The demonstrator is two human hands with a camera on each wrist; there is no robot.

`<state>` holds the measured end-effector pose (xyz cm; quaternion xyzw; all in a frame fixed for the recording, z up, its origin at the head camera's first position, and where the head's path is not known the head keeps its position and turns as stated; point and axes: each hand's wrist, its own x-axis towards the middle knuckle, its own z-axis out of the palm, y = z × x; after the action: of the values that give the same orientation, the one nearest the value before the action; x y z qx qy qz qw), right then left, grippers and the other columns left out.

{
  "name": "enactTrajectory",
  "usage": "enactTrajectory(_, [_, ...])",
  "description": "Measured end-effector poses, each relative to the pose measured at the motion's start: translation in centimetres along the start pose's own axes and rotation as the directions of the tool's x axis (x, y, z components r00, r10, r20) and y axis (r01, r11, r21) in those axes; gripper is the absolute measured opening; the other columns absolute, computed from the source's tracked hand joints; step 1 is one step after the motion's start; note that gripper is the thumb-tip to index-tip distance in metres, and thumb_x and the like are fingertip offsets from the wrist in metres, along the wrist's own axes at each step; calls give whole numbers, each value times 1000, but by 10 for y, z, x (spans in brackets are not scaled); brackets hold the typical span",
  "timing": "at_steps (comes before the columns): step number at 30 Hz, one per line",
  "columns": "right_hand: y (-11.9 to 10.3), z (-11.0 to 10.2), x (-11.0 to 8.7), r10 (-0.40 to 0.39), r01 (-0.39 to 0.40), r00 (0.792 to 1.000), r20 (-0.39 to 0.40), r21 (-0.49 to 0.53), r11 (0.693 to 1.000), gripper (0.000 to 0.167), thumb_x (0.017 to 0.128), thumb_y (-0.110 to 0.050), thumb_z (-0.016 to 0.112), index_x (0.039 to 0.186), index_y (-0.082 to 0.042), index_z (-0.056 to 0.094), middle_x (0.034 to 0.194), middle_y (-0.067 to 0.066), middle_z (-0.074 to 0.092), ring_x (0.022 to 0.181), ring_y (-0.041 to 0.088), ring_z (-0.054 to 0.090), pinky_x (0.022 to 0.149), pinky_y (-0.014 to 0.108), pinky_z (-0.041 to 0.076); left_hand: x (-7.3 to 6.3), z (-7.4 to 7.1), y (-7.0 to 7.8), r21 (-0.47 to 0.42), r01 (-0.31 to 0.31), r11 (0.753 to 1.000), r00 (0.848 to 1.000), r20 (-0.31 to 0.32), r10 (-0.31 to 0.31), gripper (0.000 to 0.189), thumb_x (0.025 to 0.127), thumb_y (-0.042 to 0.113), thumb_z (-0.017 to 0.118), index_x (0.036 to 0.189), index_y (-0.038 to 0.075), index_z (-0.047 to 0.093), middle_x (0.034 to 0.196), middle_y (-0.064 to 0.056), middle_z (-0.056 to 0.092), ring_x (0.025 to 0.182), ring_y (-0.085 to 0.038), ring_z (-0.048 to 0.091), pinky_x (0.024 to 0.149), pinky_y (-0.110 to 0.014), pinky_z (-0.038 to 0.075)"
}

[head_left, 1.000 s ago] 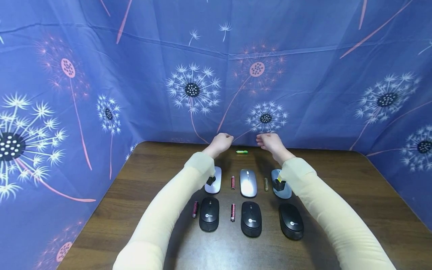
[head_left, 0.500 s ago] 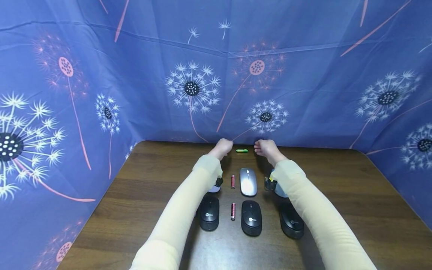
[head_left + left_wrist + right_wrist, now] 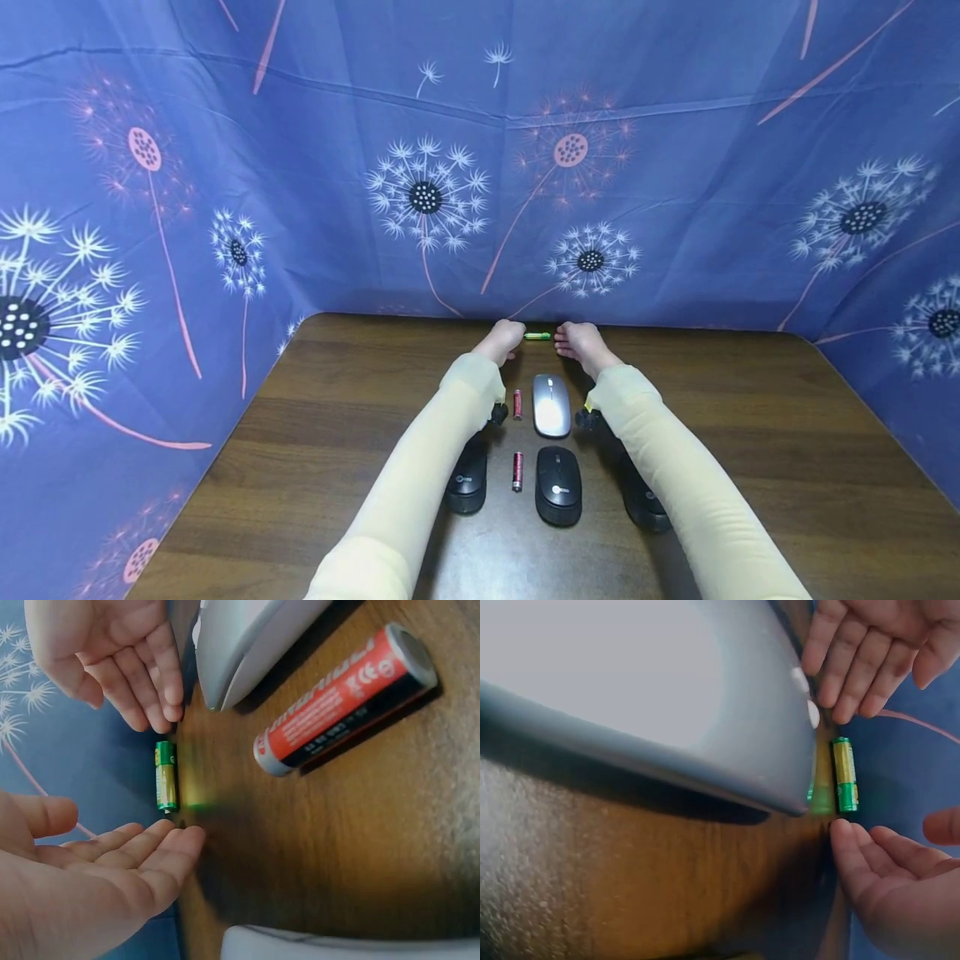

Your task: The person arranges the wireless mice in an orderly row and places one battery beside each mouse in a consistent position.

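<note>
A green and yellow battery [image 3: 537, 337] lies lengthwise across the far end of the table, between my two hands. To its left is my left hand [image 3: 501, 340], palm turned inward, fingers extended and only slightly bent. My right hand [image 3: 583, 345] faces it from the other side in much the same way. In the left wrist view the fingertips of the left hand [image 3: 120, 877] come right up to one end of the battery [image 3: 166, 776]; contact is uncertain. The right wrist view has the right hand [image 3: 900, 881] just off the opposite end. Neither hand grips anything.
A silver mouse [image 3: 551, 406] stands mid-table with a black mouse [image 3: 558, 487] in front of it. Red batteries [image 3: 517, 472] lie left of them. More black mice [image 3: 467, 479] sit partly under the sleeves. A blue dandelion-print cloth [image 3: 480, 208] hangs behind the table.
Both hands have lowered to the table's far end and drawn inward toward the green battery from either side. The sleeves now cover the outer mice more. The battery stays in place.
</note>
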<state>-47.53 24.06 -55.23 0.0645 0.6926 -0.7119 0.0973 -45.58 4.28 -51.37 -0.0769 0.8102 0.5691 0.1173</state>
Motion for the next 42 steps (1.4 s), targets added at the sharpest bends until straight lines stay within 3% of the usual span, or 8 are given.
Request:
enactTrajectory(7, [-5, 5, -10, -14, 14, 1000, 13, 29, 999, 24, 89, -13, 47, 99, 4, 62, 87, 13, 67, 76, 21, 67, 65, 32, 57, 2, 5, -3, -69, 4, 998, 999, -35, -6, 29, 84, 14, 37, 108, 6, 50, 107, -3, 46, 91, -19, 49, 65, -38, 51])
enactTrajectory(11, [-60, 38, -87, 14, -14, 1000, -4, -53, 998, 34, 94, -12, 43, 116, 10, 55, 98, 15, 64, 81, 18, 63, 78, 32, 55, 1, 5, -4, -88, -26, 996, 999, -23, 24, 16, 82, 11, 35, 91, 10, 48, 100, -4, 44, 86, -19, 47, 66, -35, 49])
enactTrajectory(15, [-103, 66, -147, 77, -83, 996, -47, -137, 987, 43, 98, -11, 31, 132, 14, 40, 111, 17, 57, 88, 17, 59, 96, 37, 47, 24, 8, -19, -106, -31, 994, 1000, 2, 31, 15, 83, 12, 38, 94, 11, 49, 107, -1, 46, 92, -18, 48, 67, -35, 50])
enactTrajectory(17, [-106, 69, -153, 82, -87, 996, -45, -128, 988, 44, 98, -11, 30, 134, 15, 37, 119, 22, 54, 96, 23, 58, 100, 39, 44, 32, 10, -23, -105, -25, 994, 1000, -9, 24, 17, 83, 12, 39, 96, 12, 49, 110, -1, 45, 94, -19, 49, 68, -38, 51])
enactTrajectory(27, [-98, 68, -147, 77, -80, 996, -36, -109, 991, 46, 99, -13, 30, 136, 13, 37, 137, 29, 42, 121, 34, 46, 105, 41, 39, -19, -3, 2, -116, -51, 992, 999, -25, 48, 9, 82, 9, 38, 86, 10, 46, 102, -3, 46, 87, -19, 47, 66, -34, 49])
enactTrajectory(33, [-98, 69, -147, 83, -84, 996, -15, -87, 993, 48, 99, -15, 28, 138, 12, 35, 139, 30, 40, 123, 34, 44, 106, 41, 37, -39, -7, 14, -100, -24, 995, 1000, 1, 24, 28, 89, 10, 38, 112, 3, 52, 122, -3, 49, 101, -21, 51, 78, -37, 50])
enactTrajectory(40, [-100, 67, -147, 112, -114, 993, -30, -73, 991, 47, 98, -16, 30, 137, 11, 38, 138, 26, 43, 100, 22, 56, 103, 37, 40, 66, 23, -41, -84, -45, 995, 997, -67, 40, 23, 85, 17, 41, 100, 12, 56, 111, 1, 51, 86, -17, 52, 58, -36, 50])
enactTrajectory(42, [-101, 65, -148, 116, -117, 993, -28, -74, 990, 48, 98, -16, 31, 137, 11, 38, 136, 26, 44, 95, 19, 57, 103, 37, 40, 77, 27, -50, -102, -66, 993, 996, -63, 60, 15, 85, 16, 41, 91, 13, 54, 105, 1, 51, 83, -18, 51, 58, -37, 50])
